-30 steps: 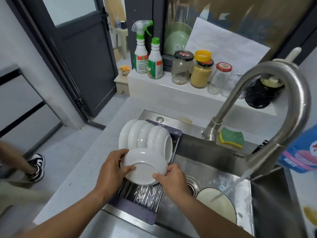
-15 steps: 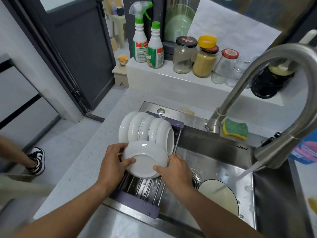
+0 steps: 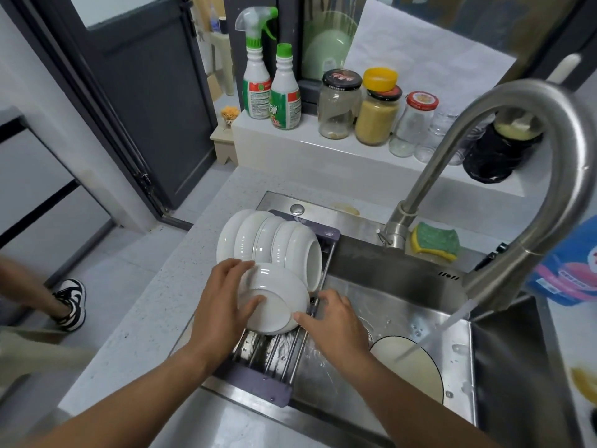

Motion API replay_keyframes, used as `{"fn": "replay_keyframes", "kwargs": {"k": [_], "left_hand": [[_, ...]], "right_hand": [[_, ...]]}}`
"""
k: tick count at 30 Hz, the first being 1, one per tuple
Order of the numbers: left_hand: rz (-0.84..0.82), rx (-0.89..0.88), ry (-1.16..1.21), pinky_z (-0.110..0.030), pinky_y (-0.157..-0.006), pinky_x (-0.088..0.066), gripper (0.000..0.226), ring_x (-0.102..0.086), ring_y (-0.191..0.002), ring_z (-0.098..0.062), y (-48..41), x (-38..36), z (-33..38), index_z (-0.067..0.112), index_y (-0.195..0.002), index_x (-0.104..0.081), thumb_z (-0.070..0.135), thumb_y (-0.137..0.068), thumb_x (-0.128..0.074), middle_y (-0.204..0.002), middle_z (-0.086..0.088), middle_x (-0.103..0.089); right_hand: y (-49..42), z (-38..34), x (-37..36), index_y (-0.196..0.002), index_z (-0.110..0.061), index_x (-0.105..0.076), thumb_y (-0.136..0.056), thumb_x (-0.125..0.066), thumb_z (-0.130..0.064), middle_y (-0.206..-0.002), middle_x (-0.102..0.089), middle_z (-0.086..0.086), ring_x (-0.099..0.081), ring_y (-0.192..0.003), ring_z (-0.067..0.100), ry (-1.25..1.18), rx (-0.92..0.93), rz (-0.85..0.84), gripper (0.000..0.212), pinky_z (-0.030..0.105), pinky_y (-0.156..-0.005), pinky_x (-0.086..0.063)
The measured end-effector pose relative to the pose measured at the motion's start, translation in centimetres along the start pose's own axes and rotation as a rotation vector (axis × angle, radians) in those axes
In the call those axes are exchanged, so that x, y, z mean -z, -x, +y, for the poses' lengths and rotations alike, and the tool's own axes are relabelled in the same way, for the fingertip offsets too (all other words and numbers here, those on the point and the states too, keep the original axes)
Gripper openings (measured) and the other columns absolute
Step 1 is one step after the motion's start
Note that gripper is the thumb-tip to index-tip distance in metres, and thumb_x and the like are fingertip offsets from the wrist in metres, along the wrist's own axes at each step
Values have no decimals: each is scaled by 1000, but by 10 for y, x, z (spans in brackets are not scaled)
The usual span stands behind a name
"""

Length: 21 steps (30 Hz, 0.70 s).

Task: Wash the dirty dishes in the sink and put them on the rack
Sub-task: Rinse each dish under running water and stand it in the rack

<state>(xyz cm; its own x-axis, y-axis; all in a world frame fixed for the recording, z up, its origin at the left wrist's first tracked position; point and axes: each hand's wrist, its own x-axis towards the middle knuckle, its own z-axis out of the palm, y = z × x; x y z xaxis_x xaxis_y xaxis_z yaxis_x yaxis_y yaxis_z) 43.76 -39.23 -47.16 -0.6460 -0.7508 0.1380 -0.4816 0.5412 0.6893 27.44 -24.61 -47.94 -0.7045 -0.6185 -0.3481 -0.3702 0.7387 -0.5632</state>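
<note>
Item under check: white glazed ceramic bowl, base toward me, tipped on its side over the purple-framed steel-bar drying rack. It sits just in front of the row of white bowls racked on edge.

Grip: my left hand grasps the bowl, thumb on the base, fingers over the far rim. My right hand has its thumb against the lower-right rim. Its fingers sit by the rack's side rail, and I cannot tell whether they pinch the bowl or only rest there; the view is poor at that spot.

Step, in my judgement: seating the bowl on the rack. Recommendations:
- Drop the lower rim into a gap btwn bars.
- Lean the mouth against the last bowl, same orientation as the row.
- The glaze is prob. wet and slick, so free the right hand first and the left only once the bowl stands w/o support.
- Avoid nudging the row, which sits near the rack's sink-side edge.

Surroundings: the stainless steel sink holds a cream round plate, flat in the basin under water from the curved steel faucet. That plate is not yet racked. A green-and-yellow sponge lies by the faucet base.
</note>
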Motion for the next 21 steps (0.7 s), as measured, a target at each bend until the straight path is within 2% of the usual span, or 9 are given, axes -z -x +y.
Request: {"fn": "replay_keyframes", "kwargs": {"k": [3, 5, 7, 10, 12, 13, 15, 17, 21], "left_hand": [[-105, -172, -23, -5, -105, -26, 50, -39, -127, 2, 6, -17, 25, 31, -138, -54, 26, -92, -74, -137, 23, -36], [-189, -237, 11, -2, -101, -28, 43, -43, -123, 4, 6, -34, 45, 30, -135, -57, 26, -94, -71, -135, 23, -41], [-247, -267, 61, -7, -97, -37, 37, -50, -118, 3, 3, -53, 63, 31, -130, -59, 23, -95, -70, -130, 20, -48], [-334, -239, 97, -16, -92, -45, 31, -56, -106, -1, -4, -84, 83, 32, -123, -59, 21, -95, -68, -121, 18, -51], [-400, -201, 67, -20, -89, -47, 30, -57, -99, -2, -9, -105, 92, 32, -122, -59, 21, -95, -67, -116, 18, -50], [-426, -184, 42, -22, -87, -47, 29, -57, -97, -3, -11, -111, 92, 31, -121, -60, 20, -95, -67, -113, 18, -49], [-486, -143, -21, -23, -86, -46, 28, -57, -94, -6, -14, -128, 94, 27, -122, -63, 19, -95, -67, -110, 15, -51], [-553, -84, -64, -26, -88, -49, 25, -62, -94, -10, -15, -146, 94, 23, -118, -67, 18, -93, -67, -109, 8, -59], [-675, 104, -48, -25, -81, -51, 16, -66, -85, -13, -5, -184, 83, 27, -92, -67, 11, -89, -69, -89, 6, -69]], "right_hand": [[5, 24, 4, -125, -36, -55, -84, -66, -63, -118, -58, -10, -63, -105, 16, -29, -50, -7, 50, 31, -77, -46], [3, 41, 10, -109, -32, -63, -89, -64, -58, -104, -65, -10, -64, -96, 16, -31, -88, -2, 33, 31, -79, -49], [0, 55, 18, -91, -23, -64, -96, -59, -50, -88, -67, -6, -63, -84, 20, -31, -80, 7, 27, 33, -74, -51], [-6, 85, 37, -79, -21, -62, -103, -50, -39, -85, -68, 1, -61, -79, 20, -3, -78, -71, 32, 31, -67, -45], [-12, 112, 49, -70, -21, -58, -103, -49, -36, -82, -65, 4, -60, -78, 23, 67, -107, -169, 37, 30, -68, -43], [-16, 125, 51, -74, -19, -62, -103, -48, -35, -85, -68, 6, -63, -81, 25, 101, -126, -220, 36, 30, -71, -47], [-20, 154, 58, -99, -12, -71, -104, -45, -34, -103, -71, 12, -67, -97, 30, 146, -187, -298, 34, 32, -83, -52], [-22, 183, 67, -113, -7, -68, -105, -42, -30, -110, -68, 15, -65, -104, 32, 205, -208, -325, 35, 31, -86, -50], [-22, 233, 73, -99, -11, -67, -99, -54, -33, -94, -62, 7, -65, -94, 28, 259, -248, -306, 25, 29, -76, -47]]}}
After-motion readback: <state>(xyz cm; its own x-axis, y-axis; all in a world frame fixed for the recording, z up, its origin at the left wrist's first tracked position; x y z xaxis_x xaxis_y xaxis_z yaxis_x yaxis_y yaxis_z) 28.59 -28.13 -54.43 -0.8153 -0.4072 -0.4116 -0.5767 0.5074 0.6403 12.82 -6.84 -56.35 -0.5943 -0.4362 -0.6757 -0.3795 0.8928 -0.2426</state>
